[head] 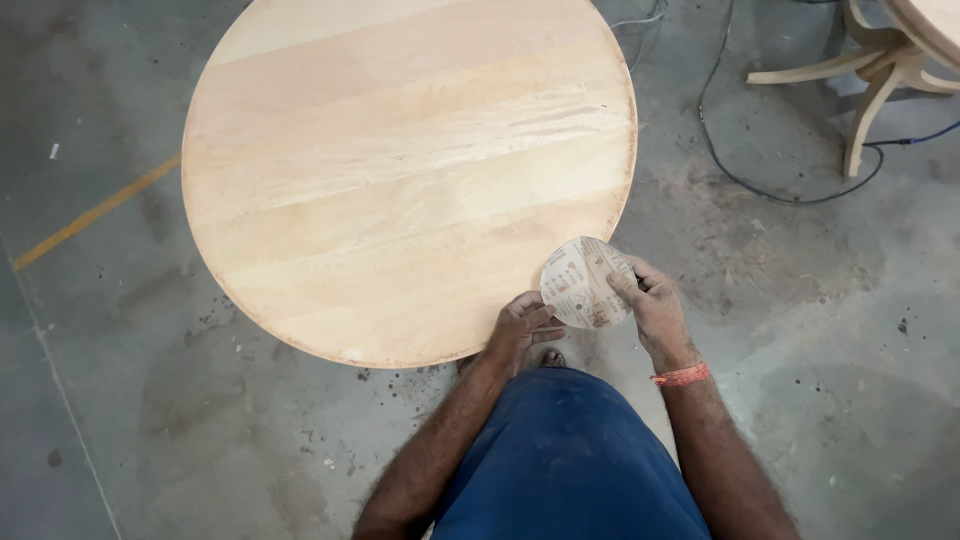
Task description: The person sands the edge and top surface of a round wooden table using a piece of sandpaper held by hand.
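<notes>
A round sanding disc, pale grey-white with small dark print on the side that faces up, is held in the air just off the lower right rim of a round wooden tabletop. Its upper left part overlaps the tabletop's edge in the view; the rest hangs over the concrete floor. The print is too small to read.

The left hand pinches the disc's lower left rim, fingers curled and closed on the paper, with the knuckles lying against or just over the tabletop's near edge; whether they touch the wood cannot be told. The right hand grips the disc's right side, thumb pressed across the printed face and the other fingers tucked behind it. An orange-red thread band circles the right wrist. Both forearms reach forward from blue clothing at the bottom of the view, and a toe shows on the floor between the hands.

The tabletop is bare, light wood in joined strips, its rim slightly darker. Around it the floor is dusty grey, with a yellow painted line to the left and open floor on the left and lower right. To the upper right, black cables loop across the floor, and the curved pale legs of another unfinished wooden table stand well apart from the hands.
</notes>
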